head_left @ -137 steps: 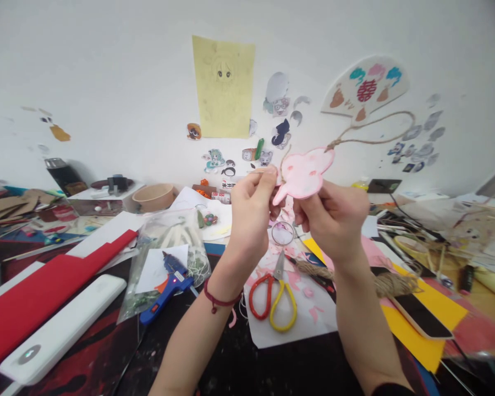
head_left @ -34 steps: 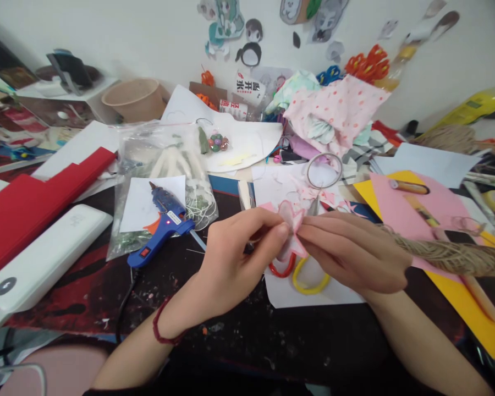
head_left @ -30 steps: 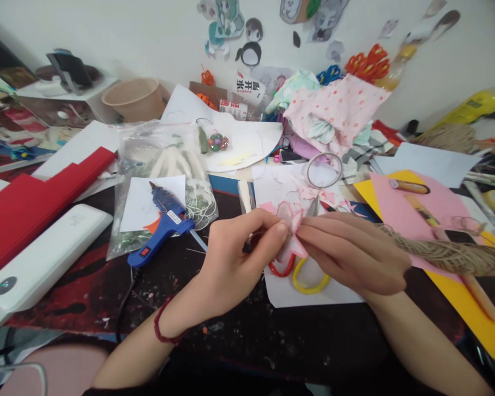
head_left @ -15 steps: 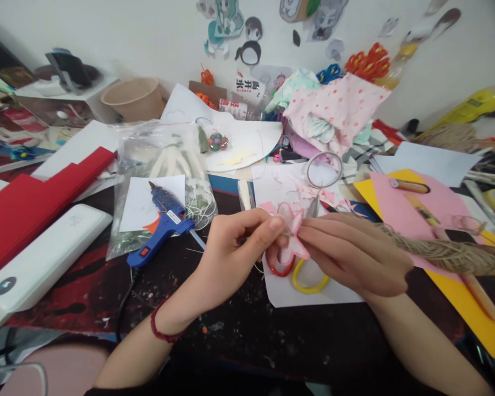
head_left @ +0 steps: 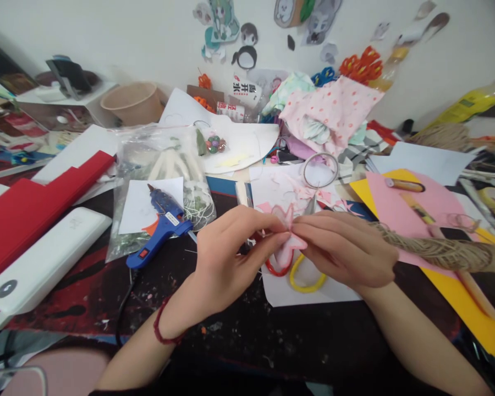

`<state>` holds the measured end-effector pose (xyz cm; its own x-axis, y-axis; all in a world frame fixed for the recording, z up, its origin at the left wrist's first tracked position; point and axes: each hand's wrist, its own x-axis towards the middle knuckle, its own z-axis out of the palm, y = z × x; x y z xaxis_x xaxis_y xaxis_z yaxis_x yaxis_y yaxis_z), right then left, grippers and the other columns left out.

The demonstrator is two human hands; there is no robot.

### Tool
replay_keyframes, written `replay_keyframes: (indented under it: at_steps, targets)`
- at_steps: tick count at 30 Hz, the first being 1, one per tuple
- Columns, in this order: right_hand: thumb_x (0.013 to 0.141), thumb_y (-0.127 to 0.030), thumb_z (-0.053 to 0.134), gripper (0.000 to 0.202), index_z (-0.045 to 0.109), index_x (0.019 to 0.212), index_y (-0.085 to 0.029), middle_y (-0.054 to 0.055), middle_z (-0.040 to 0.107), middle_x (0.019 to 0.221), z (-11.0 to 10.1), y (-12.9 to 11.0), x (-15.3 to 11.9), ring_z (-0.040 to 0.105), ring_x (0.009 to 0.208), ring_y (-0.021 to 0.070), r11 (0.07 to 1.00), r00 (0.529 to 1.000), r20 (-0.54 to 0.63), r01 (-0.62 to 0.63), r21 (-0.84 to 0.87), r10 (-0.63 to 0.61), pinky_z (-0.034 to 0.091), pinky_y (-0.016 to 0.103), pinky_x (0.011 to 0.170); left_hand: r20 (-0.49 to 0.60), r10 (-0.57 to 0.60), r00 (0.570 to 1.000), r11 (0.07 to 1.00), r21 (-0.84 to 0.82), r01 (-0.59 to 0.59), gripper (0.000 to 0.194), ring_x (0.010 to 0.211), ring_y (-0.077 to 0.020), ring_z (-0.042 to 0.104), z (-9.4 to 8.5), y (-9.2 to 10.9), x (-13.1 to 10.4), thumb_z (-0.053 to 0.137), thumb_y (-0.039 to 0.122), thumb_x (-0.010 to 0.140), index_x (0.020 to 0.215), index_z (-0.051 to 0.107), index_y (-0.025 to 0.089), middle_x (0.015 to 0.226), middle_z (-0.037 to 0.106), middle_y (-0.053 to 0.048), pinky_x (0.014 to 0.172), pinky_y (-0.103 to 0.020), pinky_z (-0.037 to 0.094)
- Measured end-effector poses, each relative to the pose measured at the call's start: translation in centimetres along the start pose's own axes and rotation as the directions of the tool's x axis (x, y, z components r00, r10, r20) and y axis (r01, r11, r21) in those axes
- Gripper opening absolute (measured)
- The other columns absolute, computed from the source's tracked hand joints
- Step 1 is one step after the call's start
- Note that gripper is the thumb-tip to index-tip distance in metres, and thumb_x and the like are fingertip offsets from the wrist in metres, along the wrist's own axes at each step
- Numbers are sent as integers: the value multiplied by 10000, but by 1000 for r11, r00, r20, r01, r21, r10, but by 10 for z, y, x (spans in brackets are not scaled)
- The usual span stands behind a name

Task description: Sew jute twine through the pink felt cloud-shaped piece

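Note:
Between my two hands is a small pink fabric flower (head_left: 286, 251) with pointed petals. My left hand (head_left: 235, 256) pinches it from the left with thumb and forefinger. From the other side, the closed fingers of my right hand (head_left: 342, 247) grip its edge; the right thumb is hidden. Just beneath the flower lie scissors with a red handle loop (head_left: 277, 269) and a yellow handle loop (head_left: 308, 278), on a white paper sheet (head_left: 280, 294). Pink fabric scraps (head_left: 299, 193) are scattered behind the hands, beside a metal ring (head_left: 320, 170).
A blue hot glue gun (head_left: 165, 225) lies left of my hands, near a white power bank (head_left: 45, 256) and a plastic bag (head_left: 142, 157). To the right are a twine bundle (head_left: 441, 247) and pink paper (head_left: 390, 206). Crumpled dotted cloth (head_left: 334, 113) sits at the back.
My left thumb and forefinger have shifted their pinch on the flower towards its middle, and the flower has turned slightly. My right hand has moved a little left. The view has shifted slightly.

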<state>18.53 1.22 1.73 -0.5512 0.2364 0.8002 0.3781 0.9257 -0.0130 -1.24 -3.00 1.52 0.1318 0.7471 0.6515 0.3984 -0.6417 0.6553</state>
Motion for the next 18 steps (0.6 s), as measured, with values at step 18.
replay_keyframes:
  at_steps: [18]
  targets:
    - [861, -87, 681, 207, 719, 1064, -96, 91, 773, 953, -4, 2, -14, 716, 877, 191, 995, 998, -28, 62, -78, -64, 604, 316, 810, 15, -117, 993, 993, -5, 118, 147, 637, -46, 529, 2, 1, 3, 648, 212, 944, 805, 643, 166, 690, 608, 45, 602, -175, 423]
